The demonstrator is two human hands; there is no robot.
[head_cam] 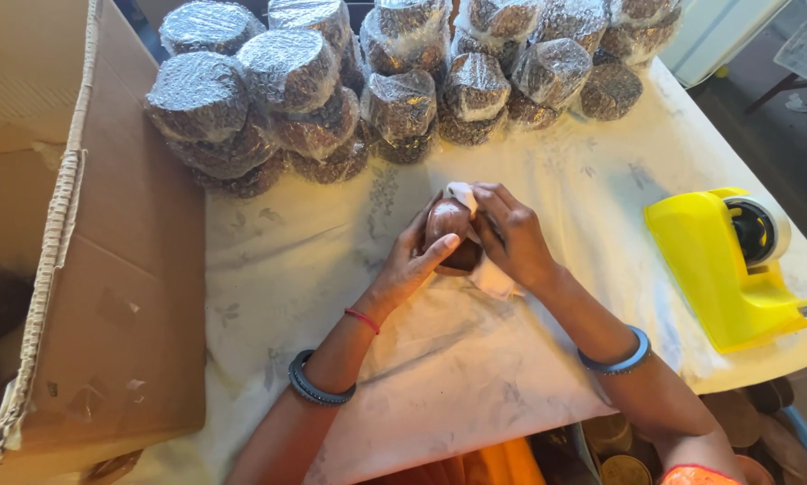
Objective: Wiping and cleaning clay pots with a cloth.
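Two hands hold one brown round bundle (450,235) over the white tablecloth (475,359). Left hand (414,260) fingers curl around its side. Right hand (509,235) fingers pinch the thin white wrap (493,277) against it. Many wrapped bundles (368,81) sit piled behind. Nearby sits a yellow tape dispenser (731,265) and a cardboard box (98,251).

Wrapped bundles (332,81) behind, tape dispenser (731,269) right

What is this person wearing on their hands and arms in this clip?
Both hands are bare: no gloves and no sleeves over the forearms. The left hand has a thin red thread at the wrist and a dark blue-grey bangle further up. The right hand has a blue bangle on its forearm.
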